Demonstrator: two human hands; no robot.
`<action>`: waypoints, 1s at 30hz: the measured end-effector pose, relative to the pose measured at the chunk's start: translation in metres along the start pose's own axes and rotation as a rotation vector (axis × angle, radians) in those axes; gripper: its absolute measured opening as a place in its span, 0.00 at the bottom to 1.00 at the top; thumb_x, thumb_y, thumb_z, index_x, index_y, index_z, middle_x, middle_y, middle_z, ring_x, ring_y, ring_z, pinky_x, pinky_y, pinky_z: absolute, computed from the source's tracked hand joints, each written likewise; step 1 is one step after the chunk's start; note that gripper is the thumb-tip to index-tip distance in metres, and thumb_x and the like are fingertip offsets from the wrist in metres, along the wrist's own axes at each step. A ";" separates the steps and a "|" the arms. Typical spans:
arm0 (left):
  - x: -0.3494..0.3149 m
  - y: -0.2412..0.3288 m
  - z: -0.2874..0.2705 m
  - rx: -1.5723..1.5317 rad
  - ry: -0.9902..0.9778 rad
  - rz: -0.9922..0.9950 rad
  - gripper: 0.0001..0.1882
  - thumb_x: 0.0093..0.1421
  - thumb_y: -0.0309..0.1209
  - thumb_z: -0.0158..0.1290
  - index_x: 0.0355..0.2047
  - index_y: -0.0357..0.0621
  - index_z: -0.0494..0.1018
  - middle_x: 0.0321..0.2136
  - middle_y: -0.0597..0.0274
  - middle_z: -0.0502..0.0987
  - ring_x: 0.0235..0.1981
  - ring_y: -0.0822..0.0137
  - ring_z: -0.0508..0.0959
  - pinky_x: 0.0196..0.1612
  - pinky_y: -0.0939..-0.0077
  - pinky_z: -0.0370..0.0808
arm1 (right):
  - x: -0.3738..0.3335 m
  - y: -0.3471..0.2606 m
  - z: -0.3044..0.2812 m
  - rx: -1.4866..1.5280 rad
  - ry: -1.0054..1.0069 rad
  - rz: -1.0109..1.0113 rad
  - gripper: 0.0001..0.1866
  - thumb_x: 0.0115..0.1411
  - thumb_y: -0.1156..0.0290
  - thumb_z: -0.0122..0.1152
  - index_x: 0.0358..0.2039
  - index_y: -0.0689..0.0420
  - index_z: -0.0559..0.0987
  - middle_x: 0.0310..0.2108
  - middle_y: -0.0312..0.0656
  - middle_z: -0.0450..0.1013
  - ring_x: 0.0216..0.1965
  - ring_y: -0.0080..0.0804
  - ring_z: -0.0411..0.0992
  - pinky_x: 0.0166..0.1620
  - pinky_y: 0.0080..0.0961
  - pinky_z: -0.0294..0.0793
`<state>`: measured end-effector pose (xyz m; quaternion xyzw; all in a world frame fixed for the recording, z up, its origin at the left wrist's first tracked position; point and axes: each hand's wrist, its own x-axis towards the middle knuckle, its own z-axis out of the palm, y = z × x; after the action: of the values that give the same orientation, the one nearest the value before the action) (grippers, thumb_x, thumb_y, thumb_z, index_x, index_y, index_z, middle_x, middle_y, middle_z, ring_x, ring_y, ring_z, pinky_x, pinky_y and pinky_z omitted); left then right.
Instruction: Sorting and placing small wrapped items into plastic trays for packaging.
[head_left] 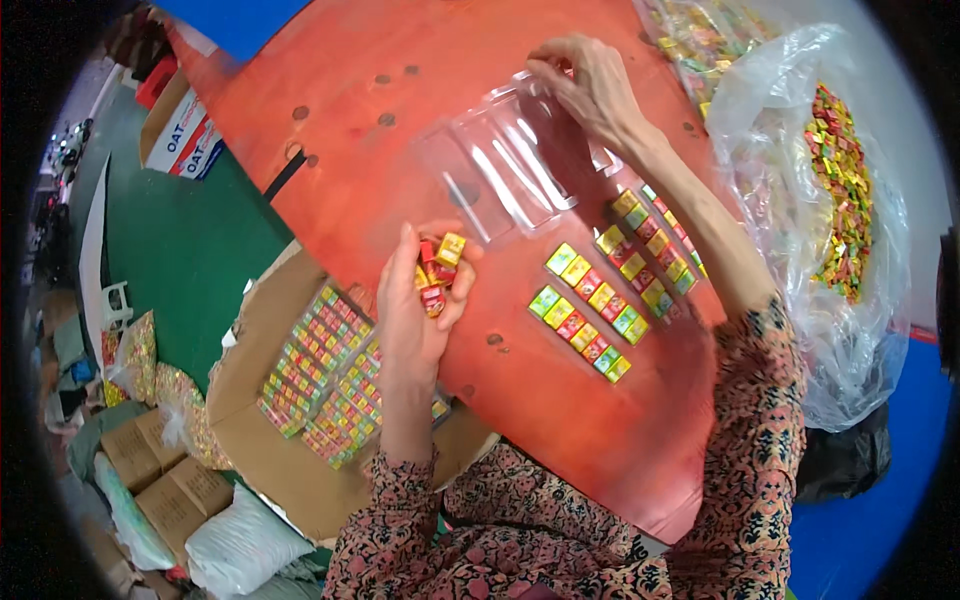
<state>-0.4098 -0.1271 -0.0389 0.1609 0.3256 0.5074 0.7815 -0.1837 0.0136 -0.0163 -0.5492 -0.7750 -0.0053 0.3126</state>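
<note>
My left hand (425, 300) is curled palm up around several small wrapped cubes (440, 268) in red and yellow. At the far end of a clear plastic tray (505, 160), my right hand (590, 85) has its fingers pinched together; what lies between them is hidden. The tray has long compartments that look bare. Nearer to me, filled clear packs (590, 315) hold rows of yellow, green and red wrapped cubes. More filled packs (655, 245) lie beneath and beside my right forearm.
The red table (600, 430) has dark spots. At its left, an open cardboard box (275, 455) holds many filled packs (320, 360). A large clear bag (780, 190) of loose wrapped cubes (842, 190) stands right. Brown cartons (180, 500) and a white sack (245, 540) sit lower left.
</note>
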 end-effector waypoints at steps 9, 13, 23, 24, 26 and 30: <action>-0.005 0.001 -0.005 -0.052 -0.006 -0.003 0.20 0.64 0.42 0.33 0.34 0.37 0.66 0.22 0.57 0.70 0.16 0.72 0.68 0.08 0.88 0.55 | -0.065 -0.124 -0.012 0.660 -0.493 -0.106 0.16 0.45 0.66 0.61 0.31 0.64 0.74 0.26 0.49 0.68 0.31 0.46 0.69 0.34 0.37 0.67; -0.005 0.000 -0.007 -0.072 -0.021 0.000 0.20 0.64 0.43 0.34 0.36 0.37 0.66 0.23 0.59 0.70 0.17 0.71 0.69 0.09 0.88 0.56 | -0.071 -0.128 -0.008 0.658 -0.420 -0.044 0.12 0.48 0.69 0.57 0.32 0.63 0.74 0.27 0.50 0.69 0.31 0.47 0.69 0.35 0.37 0.68; -0.008 -0.004 -0.007 0.050 -0.007 0.075 0.19 0.63 0.43 0.36 0.36 0.39 0.67 0.22 0.64 0.69 0.16 0.76 0.67 0.09 0.87 0.56 | -0.077 -0.136 -0.016 0.428 -0.325 -0.237 0.06 0.49 0.76 0.55 0.29 0.63 0.73 0.24 0.44 0.67 0.27 0.39 0.70 0.28 0.30 0.70; -0.008 -0.006 -0.004 0.025 0.023 0.088 0.19 0.63 0.43 0.36 0.35 0.40 0.67 0.22 0.65 0.69 0.16 0.77 0.67 0.09 0.88 0.55 | -0.081 -0.136 -0.014 0.363 -0.269 -0.318 0.05 0.46 0.77 0.55 0.26 0.63 0.72 0.24 0.44 0.67 0.28 0.39 0.69 0.28 0.30 0.70; -0.009 -0.006 -0.001 0.015 0.122 0.073 0.17 0.63 0.43 0.36 0.33 0.43 0.68 0.22 0.67 0.69 0.16 0.80 0.67 0.09 0.88 0.54 | -0.084 -0.141 -0.013 0.327 -0.227 -0.364 0.06 0.43 0.77 0.55 0.23 0.62 0.70 0.24 0.43 0.65 0.29 0.38 0.68 0.27 0.30 0.69; -0.010 -0.008 -0.008 0.039 0.230 0.076 0.15 0.63 0.43 0.37 0.33 0.47 0.67 0.22 0.69 0.70 0.15 0.81 0.66 0.08 0.89 0.52 | -0.080 -0.149 -0.014 0.328 -0.215 -0.340 0.09 0.41 0.77 0.56 0.25 0.60 0.69 0.24 0.43 0.63 0.28 0.39 0.67 0.27 0.31 0.68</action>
<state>-0.4126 -0.1400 -0.0455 0.1291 0.4165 0.5453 0.7159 -0.2880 -0.1185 0.0057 -0.3506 -0.8753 0.1263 0.3081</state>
